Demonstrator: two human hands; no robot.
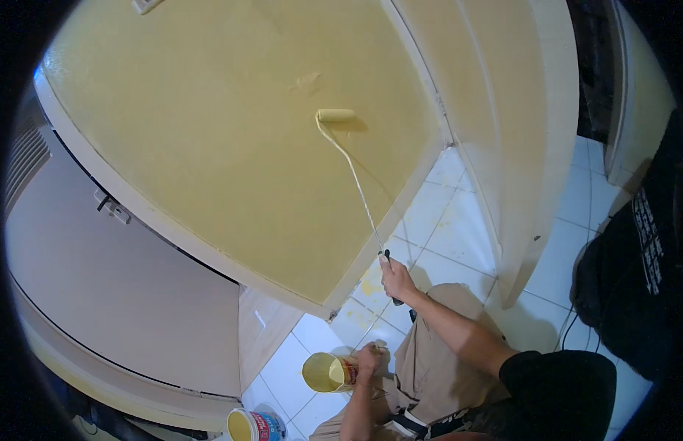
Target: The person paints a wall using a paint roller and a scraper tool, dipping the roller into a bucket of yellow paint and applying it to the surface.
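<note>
My right hand (397,280) grips the dark handle of a paint roller, whose long wire frame (359,182) bends up to a cream-yellow roller sleeve (337,115). The sleeve rests against the yellow-painted wall (220,138); a small patch of uneven surface shows above it. Lower down, my left hand (368,361) holds a paint can (323,373) by its side. Yellow paint coats the can's inside, with a paler pool at the bottom. Something small and pale sticks out beyond the left fingers, too unclear to name.
A labelled paint bucket (256,425) stands at the bottom left. White floor tiles (429,220) carry yellow splatters. A grey door (132,264) with a vent is at left. A narrow wall end (517,264) juts out on the right, near a dark bag-like object (617,275) with cords.
</note>
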